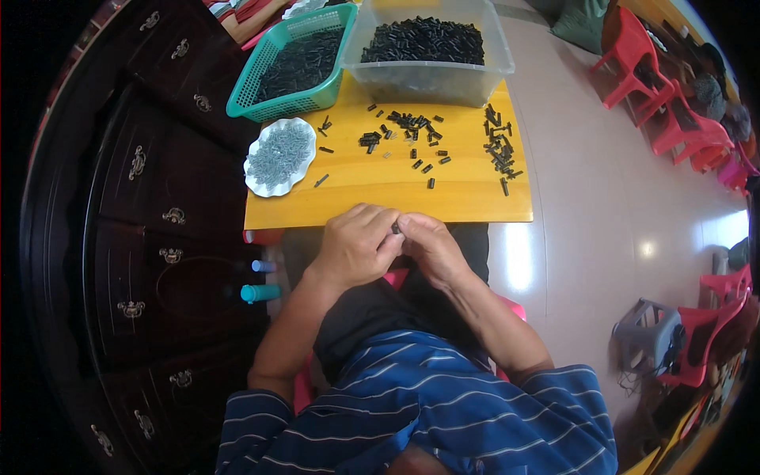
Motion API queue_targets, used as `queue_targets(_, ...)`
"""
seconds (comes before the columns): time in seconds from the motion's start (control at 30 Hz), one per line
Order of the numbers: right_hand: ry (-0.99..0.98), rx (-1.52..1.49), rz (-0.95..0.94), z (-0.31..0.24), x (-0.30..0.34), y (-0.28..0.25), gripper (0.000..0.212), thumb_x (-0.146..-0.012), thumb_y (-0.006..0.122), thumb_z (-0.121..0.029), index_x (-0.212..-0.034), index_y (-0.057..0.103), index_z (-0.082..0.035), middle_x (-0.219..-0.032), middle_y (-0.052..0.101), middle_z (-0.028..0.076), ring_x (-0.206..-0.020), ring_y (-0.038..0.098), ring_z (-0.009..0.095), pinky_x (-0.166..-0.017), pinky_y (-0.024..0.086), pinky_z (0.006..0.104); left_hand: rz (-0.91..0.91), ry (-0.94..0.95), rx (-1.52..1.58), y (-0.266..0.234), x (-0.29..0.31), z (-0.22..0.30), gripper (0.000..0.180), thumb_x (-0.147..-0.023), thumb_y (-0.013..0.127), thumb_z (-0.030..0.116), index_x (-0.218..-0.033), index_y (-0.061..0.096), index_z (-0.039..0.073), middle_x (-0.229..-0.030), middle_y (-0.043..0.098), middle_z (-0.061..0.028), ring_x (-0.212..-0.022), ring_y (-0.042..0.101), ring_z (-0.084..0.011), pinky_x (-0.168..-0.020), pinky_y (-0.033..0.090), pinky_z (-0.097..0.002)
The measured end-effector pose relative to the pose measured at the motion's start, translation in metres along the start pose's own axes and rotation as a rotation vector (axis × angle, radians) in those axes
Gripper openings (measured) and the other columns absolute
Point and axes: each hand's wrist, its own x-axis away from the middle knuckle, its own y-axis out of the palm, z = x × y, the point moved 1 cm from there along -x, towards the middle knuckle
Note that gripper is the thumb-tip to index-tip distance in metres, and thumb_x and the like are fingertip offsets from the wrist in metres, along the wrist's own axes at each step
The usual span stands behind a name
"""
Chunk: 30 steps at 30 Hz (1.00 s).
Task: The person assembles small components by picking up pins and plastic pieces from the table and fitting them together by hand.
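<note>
Blk pc (396,228) | clamped in L fingers (380,219) + R fingers (419,226) | clr bin (431,85) past loose pcs (409,122)

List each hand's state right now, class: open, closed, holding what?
Left hand: closed, holding a small black piece.
Right hand: closed, pinching at the same piece.

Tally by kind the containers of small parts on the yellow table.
Teal basket: 1
Clear plastic bin: 1
White plate: 1
Total: 3, leaving out a pale thing behind the basket, cut off at the top edge and too unclear to identify.
</note>
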Motion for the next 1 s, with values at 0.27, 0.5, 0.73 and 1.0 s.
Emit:
queue_targets(0.27,0.006,-0.027,0.009,0.005,-0.001,-0.004,0.028,-0.100,0.058,-0.031,-0.102,0.069,-0.005,-0.090,0.066,0.000,-0.080,0.057,0.009,-0.073,0.045,0.0246,0.003,-0.003,-0.021,0.000,0.000,0.002,0.020,-0.075,0.067,0.009,-0.093,0.063,0.005,-0.080,0.063,-0.0111,-0.074,0.064,-0.0310,-0.065,0.052,-0.0417)
queue_targets(0.5,0.003,-0.033,0.023,0.003,-0.002,-0.006,0.026,-0.101,0.057,-0.030,-0.104,0.068,-0.007,-0.091,0.066,-0.001,-0.082,0.058,0.009,-0.075,0.046,0.0251,0.032,0.043,-0.048,0.004,-0.002,-0.001,0.022,-0.074,0.069,0.010,-0.095,0.063,0.005,-0.082,0.064,-0.0103,-0.076,0.064,-0.0298,-0.066,0.052,-0.0408)
queue_targets(0.73,0.002,-0.033,0.014,0.004,-0.004,-0.007,0.025,-0.101,0.057,-0.030,-0.102,0.067,-0.007,-0.089,0.065,-0.001,-0.080,0.057,0.009,-0.074,0.046,0.0251,0.001,0.028,-0.059,0.003,-0.002,-0.004,0.022,-0.074,0.069,0.009,-0.095,0.063,0.004,-0.083,0.065,-0.0112,-0.076,0.065,-0.0309,-0.066,0.052,-0.0412)
queue_targets(1.0,0.036,0.064,0.080,0.003,-0.001,0.007,0.029,-0.102,0.055,-0.032,-0.099,0.065,-0.006,-0.086,0.061,-0.001,-0.076,0.053,0.009,-0.072,0.045,0.0238,-0.067,-0.054,-0.029,-0.004,0.003,-0.006,0.026,-0.073,0.072,0.010,-0.098,0.066,0.004,-0.080,0.066,-0.0108,-0.069,0.065,-0.0287,-0.063,0.052,-0.0395)
